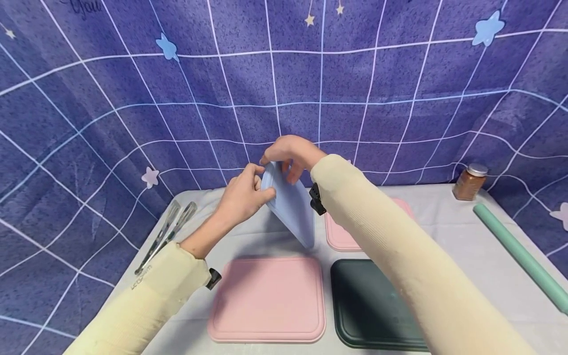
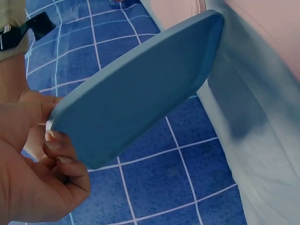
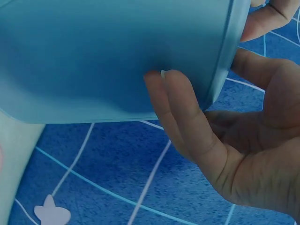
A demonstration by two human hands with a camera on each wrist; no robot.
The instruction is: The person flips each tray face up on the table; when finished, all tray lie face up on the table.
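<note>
A light blue, lid-like plastic panel (image 1: 290, 207) with rounded corners stands tilted on edge above the back of the white table. My left hand (image 1: 241, 195) pinches its upper left edge between thumb and fingers. At the top corner my right hand (image 1: 295, 153) holds the panel, its thumb by the edge and two fingers on the broad face. The left wrist view shows a shallow raised rim around the panel (image 2: 136, 89). In the right wrist view, fingers (image 3: 187, 108) lie against the panel's smooth face (image 3: 93, 61).
A pink lid-like panel (image 1: 268, 301) lies front left, a dark green one (image 1: 372, 301) beside it. Another pink one (image 1: 341, 231) lies behind, partly under my right sleeve. Tongs (image 1: 166, 231) lie far left. A spice jar (image 1: 470, 182) and green roll (image 1: 521, 256) are right.
</note>
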